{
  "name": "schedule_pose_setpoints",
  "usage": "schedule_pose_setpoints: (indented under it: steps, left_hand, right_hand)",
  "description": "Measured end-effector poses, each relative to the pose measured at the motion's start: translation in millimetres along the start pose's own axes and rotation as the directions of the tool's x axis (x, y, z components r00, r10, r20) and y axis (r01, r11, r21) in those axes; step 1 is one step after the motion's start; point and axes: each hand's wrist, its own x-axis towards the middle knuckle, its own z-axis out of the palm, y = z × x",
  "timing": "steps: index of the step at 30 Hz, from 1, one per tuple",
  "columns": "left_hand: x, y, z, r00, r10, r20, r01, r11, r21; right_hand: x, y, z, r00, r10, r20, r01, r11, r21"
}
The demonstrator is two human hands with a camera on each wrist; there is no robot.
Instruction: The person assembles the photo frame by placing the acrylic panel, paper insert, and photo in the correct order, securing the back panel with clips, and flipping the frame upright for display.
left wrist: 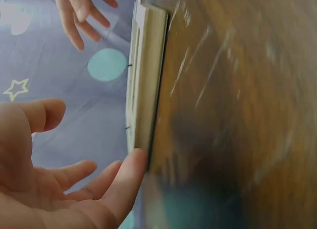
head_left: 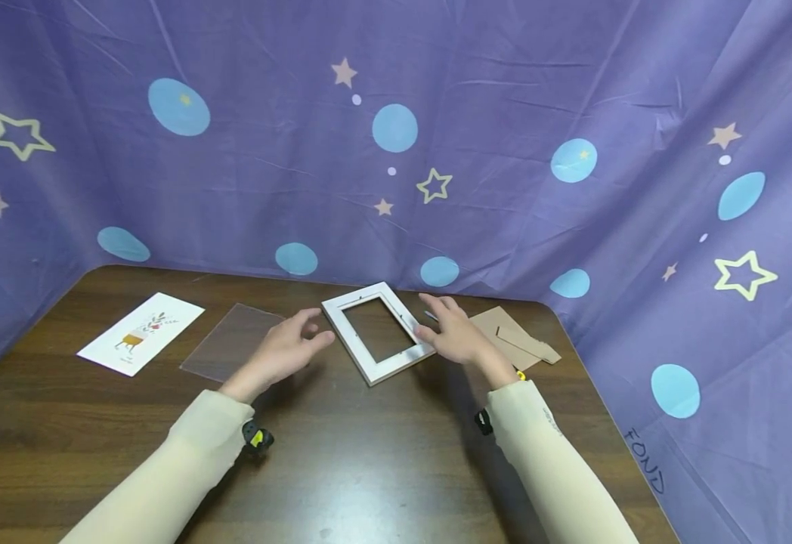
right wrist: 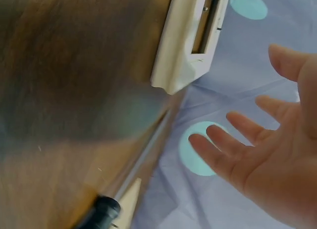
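A white picture frame (head_left: 354,338) lies on the table, with small dark tabs around its opening. My left hand (head_left: 290,347) hovers at its left side, fingers spread and loosely bent, holding nothing. In the left wrist view, a fingertip of the left hand (left wrist: 94,184) overlaps the near end of the frame (left wrist: 148,80); I cannot tell whether they touch. Over the frame's right edge is my right hand (head_left: 457,332), its fingers extended. The right wrist view shows the right hand (right wrist: 257,149) apart from the frame (right wrist: 173,55), with nothing in it.
At left lie a white card (head_left: 106,351) with a printed drawing and a transparent sheet (head_left: 222,344). A brown backing board (head_left: 505,321) with a stand leg lies at right. A screwdriver (right wrist: 101,211) is under the right hand. Purple curtain (head_left: 396,45) stands behind the table.
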Motion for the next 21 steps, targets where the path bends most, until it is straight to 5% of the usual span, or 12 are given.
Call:
schedule_pose_setpoints:
  steps: [5, 12, 21]
  left_hand:
    - [6.7, -0.8, 15.3, 0.996, -0.076, 0.038, 0.082, 0.984, -0.158]
    - [16.3, 2.3, 34.0, 0.987, -0.149, 0.055, 0.159, 0.911, -0.381]
    - [21.8, 0.8, 44.3, 0.972, -0.227, 0.055, 0.227, 0.857, -0.462]
  right_hand:
    - [12.7, 9.3, 6.7, 0.998, 0.059, -0.002, -0.058, 0.994, 0.089]
    - [23.9, 23.4, 20.7, 0.993, 0.119, -0.017, -0.116, 0.985, 0.125]
    - [34.4, 31.1, 38.1, 0.982, 0.186, -0.025, -0.180, 0.972, 0.149]
